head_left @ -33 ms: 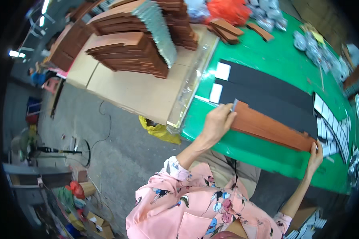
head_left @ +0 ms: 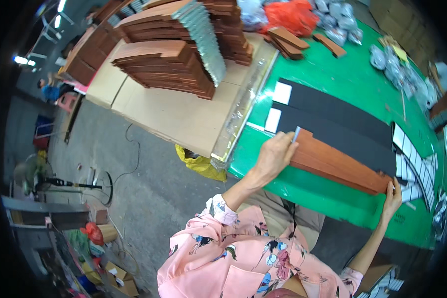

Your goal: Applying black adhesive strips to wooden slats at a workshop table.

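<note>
A long reddish-brown wooden board lies slantwise near the front edge of the green-topped table. My left hand is closed on its left end, where a thin greyish strip shows beside the fingers. At the far end, my right hand pinches the right tip between thumb and fingers. Just behind the board are two black flat strips with white patches at their left ends. White pieces with dark lines lie close to my right hand.
To the left, a cardboard-covered surface bears stacks of brown boards. Small wooden pieces, an orange-red plastic bag and clear-wrapped bundles sit at the back. A yellow bag is below the table's left edge.
The whole view has shifted slightly down and to the right. Both hands keep the same hold on the board, which has barely moved against the table.
</note>
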A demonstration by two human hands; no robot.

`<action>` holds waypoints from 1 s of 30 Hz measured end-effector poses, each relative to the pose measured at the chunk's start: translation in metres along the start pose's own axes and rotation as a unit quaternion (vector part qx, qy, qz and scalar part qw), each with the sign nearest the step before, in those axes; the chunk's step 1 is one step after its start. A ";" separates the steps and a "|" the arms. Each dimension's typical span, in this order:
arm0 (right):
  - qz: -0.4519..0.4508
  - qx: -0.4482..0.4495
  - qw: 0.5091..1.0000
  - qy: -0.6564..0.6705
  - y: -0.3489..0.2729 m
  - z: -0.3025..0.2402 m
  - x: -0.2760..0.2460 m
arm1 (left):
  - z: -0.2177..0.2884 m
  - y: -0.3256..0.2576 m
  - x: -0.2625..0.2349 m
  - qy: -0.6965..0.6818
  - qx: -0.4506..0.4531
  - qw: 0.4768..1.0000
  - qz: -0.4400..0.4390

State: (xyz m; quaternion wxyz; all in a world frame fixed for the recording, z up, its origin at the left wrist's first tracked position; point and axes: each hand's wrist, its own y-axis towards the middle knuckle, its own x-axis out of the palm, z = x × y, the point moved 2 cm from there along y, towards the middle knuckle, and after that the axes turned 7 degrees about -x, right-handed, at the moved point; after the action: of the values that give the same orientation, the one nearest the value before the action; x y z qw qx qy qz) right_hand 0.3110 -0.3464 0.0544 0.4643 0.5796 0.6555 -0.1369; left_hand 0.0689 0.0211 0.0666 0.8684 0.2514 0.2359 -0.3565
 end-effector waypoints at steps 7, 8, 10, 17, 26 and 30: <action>-0.031 -0.066 0.988 -0.134 0.027 -0.026 0.007 | -0.035 0.011 -0.073 0.062 0.040 0.995 0.064; -0.033 -0.125 0.990 -0.062 0.037 -0.059 0.012 | -0.050 0.014 -0.083 0.044 0.010 0.996 0.071; -0.066 -0.241 0.968 0.014 0.048 -0.148 0.028 | -0.068 0.013 -0.084 0.003 -0.044 0.996 0.077; -0.163 -0.599 0.755 0.210 0.024 -0.450 0.140 | -0.064 -0.017 -0.051 -0.201 -0.130 0.970 0.034; -0.056 -0.570 0.799 0.181 0.013 -0.584 0.243 | -0.085 -0.054 -0.103 -0.228 -0.237 0.938 0.112; 0.013 -0.566 0.796 0.214 0.011 -0.585 0.222 | -0.102 -0.064 -0.120 -0.217 -0.217 0.937 0.170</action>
State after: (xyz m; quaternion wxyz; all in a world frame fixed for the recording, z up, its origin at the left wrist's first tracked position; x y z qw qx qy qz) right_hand 0.0801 0.2170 0.1992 0.5594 0.2366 0.6908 0.3924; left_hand -0.0779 0.1030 0.0420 0.9795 0.0103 0.0674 -0.1898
